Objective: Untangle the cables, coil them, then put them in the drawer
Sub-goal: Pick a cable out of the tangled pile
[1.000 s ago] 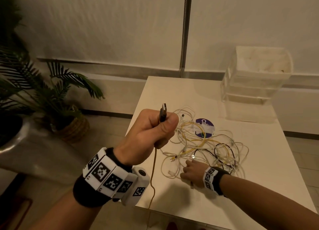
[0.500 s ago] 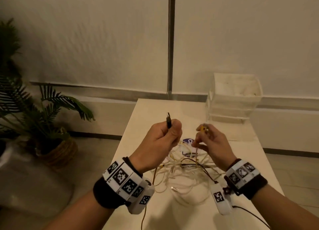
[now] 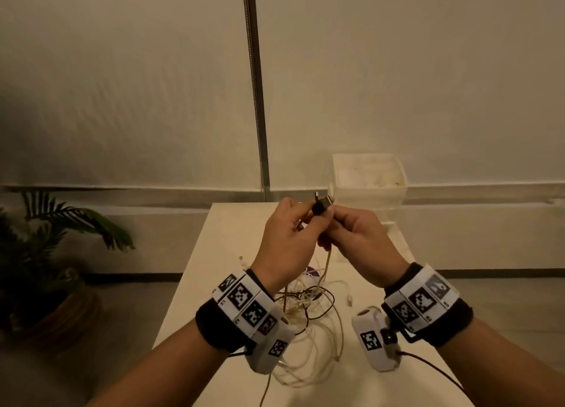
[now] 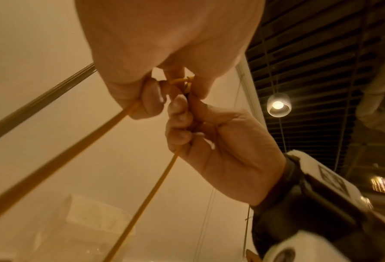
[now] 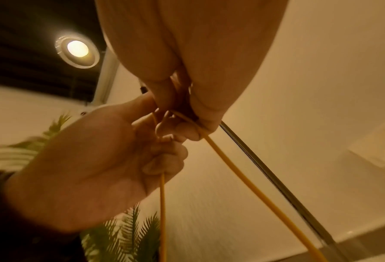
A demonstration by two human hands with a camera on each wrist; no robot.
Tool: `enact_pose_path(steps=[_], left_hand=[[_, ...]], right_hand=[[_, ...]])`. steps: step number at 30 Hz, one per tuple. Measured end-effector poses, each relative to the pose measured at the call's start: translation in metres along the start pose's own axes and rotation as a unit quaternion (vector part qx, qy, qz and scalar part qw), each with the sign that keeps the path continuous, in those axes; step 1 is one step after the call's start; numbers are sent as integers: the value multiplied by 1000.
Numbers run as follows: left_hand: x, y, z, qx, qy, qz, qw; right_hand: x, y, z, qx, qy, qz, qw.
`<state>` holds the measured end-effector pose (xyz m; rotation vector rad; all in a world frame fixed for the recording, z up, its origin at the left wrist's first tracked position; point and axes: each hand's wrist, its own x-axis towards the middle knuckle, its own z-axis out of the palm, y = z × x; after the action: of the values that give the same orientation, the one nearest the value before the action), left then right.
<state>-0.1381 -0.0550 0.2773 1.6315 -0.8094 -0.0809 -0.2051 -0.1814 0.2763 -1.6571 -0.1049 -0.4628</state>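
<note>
Above counter | both hands, left and right, pinch yellow cable ends | next: keep ends together, coil evenly, clear of tangle

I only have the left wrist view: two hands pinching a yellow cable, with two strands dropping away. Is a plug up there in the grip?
Observer: Yes. In the head view a dark plug sticks up above the fingertips, where the left hand and right hand meet.
Operator: Where do the strands end up?
Observer: The yellow cable hangs down into a tangle of cables lying on the white table.
Operator: And the drawer?
Observer: The drawer unit stands at the table's far right, beyond the hands. I cannot tell whether a drawer is open.
</note>
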Motion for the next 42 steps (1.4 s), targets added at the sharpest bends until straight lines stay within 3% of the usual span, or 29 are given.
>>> enact_pose_path(steps=[5,9,11,14,16,18,21,24,28,33,36,39,42], left_hand=[[2,7,6,-83,-14,26,996],[15,27,-5,-39,95,66,992],[21,42,-17,-83,106,89,987],[19,54,-27,-99,42,90,990],[10,46,-25,22,-16,118,993],[1,26,-20,160,-72,128,976],[-5,0,-14,228,-142,28,963],[-7,-2,-11,221,-94,-17,971],[2,12,-5,215,-63,-35,974],[11,13,-8,254,-34,34,966],[21,28,-17,188,47,98,976],[43,54,-37,145,161,165,962],[48,60,-44,170,150,170,959]], right_hand=[[-11,1,9,16,37,-29,999],[-26,54,15,-93,7,1,996],[-38,98,10,-166,-27,59,984],[-46,140,-5,-195,-56,145,968],[-41,136,-12,-201,-45,162,965],[-25,114,-17,-199,-47,133,970],[-2,67,-20,-193,-84,94,973],[14,28,-19,-177,-122,83,973],[23,3,-23,-211,-114,51,969],[26,6,-32,-192,-71,32,978],[11,47,-22,-192,-53,42,979],[-16,114,-19,-230,-39,89,968],[-25,146,-28,-234,-24,136,962]])
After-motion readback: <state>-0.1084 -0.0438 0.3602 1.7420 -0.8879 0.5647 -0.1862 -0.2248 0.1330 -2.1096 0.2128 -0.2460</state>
